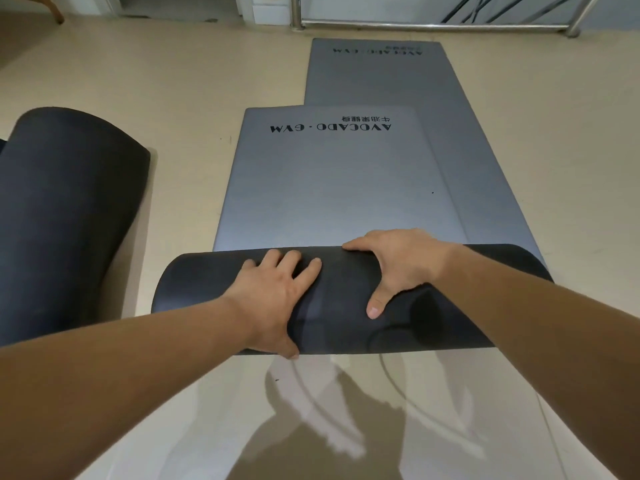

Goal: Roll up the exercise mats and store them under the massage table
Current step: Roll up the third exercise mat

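Observation:
A grey exercise mat (329,181) printed "AVOCADO · GYM" lies flat on the floor in front of me, its near end rolled into a dark roll (194,285). My left hand (273,299) presses on top of the roll, fingers spread forward and thumb at the roll's near edge. My right hand (398,265) lies over the roll to the right, fingers reaching over its far side and thumb pointing back at me. A second grey mat (398,81) lies flat further away, partly under the first. A fully rolled dark mat (65,209) rests on the floor at my left.
Beige floor (173,98) surrounds the mats. A metal rail frame (433,26) runs along the far wall. A wooden leg (55,10) shows at the top left. Shadows of my body fall on the floor near me.

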### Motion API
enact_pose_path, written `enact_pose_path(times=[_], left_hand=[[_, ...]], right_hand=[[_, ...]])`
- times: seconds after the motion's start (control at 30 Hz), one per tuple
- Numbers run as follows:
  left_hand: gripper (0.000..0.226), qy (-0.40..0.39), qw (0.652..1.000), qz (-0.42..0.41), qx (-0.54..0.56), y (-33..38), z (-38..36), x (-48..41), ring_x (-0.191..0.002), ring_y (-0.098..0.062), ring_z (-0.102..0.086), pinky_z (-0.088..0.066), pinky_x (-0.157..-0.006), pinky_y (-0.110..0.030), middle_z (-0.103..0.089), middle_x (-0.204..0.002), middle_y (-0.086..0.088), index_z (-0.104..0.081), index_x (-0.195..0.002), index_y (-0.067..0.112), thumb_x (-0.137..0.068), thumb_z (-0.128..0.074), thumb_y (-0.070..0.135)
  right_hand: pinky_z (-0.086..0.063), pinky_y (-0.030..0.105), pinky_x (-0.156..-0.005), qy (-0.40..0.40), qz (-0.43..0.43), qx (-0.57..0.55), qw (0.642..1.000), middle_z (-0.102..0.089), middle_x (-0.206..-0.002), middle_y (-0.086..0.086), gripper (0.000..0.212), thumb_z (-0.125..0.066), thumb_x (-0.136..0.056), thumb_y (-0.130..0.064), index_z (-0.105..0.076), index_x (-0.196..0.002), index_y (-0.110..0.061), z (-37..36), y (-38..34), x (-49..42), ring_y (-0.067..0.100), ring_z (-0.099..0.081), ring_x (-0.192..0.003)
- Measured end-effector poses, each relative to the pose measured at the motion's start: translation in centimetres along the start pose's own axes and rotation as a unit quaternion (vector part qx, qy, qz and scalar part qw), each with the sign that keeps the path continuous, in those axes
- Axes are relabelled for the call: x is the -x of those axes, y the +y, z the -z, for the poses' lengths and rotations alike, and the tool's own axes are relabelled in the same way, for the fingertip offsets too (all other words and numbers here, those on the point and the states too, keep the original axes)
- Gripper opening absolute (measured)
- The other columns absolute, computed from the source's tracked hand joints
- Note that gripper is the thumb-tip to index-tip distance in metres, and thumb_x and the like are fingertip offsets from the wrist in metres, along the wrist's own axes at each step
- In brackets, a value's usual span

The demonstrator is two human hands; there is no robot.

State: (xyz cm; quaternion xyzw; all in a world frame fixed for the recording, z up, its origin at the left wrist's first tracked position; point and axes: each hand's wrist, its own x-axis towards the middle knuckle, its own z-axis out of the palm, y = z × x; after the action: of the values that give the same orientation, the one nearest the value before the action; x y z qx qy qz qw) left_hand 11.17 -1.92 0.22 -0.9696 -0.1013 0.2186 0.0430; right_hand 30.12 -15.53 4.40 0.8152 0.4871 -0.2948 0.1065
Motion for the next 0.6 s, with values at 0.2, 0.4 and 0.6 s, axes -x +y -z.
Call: enact_pose_path(times=[0.2,0.4,0.6], left_hand=[[0.134,-0.011,0.998,-0.014,0.054,-2.3,1.3,-2.2,-0.128,-0.023,-0.044,-0.048,-0.104,-0.044,-0.040,-0.146,0.007,-0.014,-0.160,0.038,-0.047,-0.073,0.080],[0.120,-0.040,0.985,-0.008,0.169,-4.3,3.5,-3.6,-0.128,-0.017,-0.052,-0.049,-0.106,-0.043,-0.049,-0.143,0.015,-0.026,-0.155,0.042,-0.051,-0.080,0.070],[0.096,0.157,0.987,-0.026,0.026,-2.1,1.2,-1.0,-0.131,-0.030,-0.047,-0.044,-0.104,-0.051,-0.042,-0.149,-0.003,-0.036,-0.151,0.026,-0.069,-0.059,0.070]], right_hand=[[-0.036,0.045,-0.116,0.118,-0.017,0.067,0.991,-0.033,-0.157,-0.001,0.094,-0.063,-0.080,-0.079,-0.025,-0.158,-0.043,-3.5,-1.4,4.5,0.026,-0.035,-0.145],[-0.018,0.062,-0.123,0.095,-0.074,0.139,0.983,0.001,-0.172,0.015,0.129,-0.069,-0.077,-0.079,0.016,-0.162,-0.032,-5.2,-2.0,2.8,0.040,-0.004,-0.158],[-0.040,0.053,-0.109,0.110,-0.032,0.093,0.989,-0.046,-0.149,-0.003,0.127,-0.079,-0.055,-0.082,-0.017,-0.158,-0.044,-1.3,0.4,0.5,0.026,-0.047,-0.136]])
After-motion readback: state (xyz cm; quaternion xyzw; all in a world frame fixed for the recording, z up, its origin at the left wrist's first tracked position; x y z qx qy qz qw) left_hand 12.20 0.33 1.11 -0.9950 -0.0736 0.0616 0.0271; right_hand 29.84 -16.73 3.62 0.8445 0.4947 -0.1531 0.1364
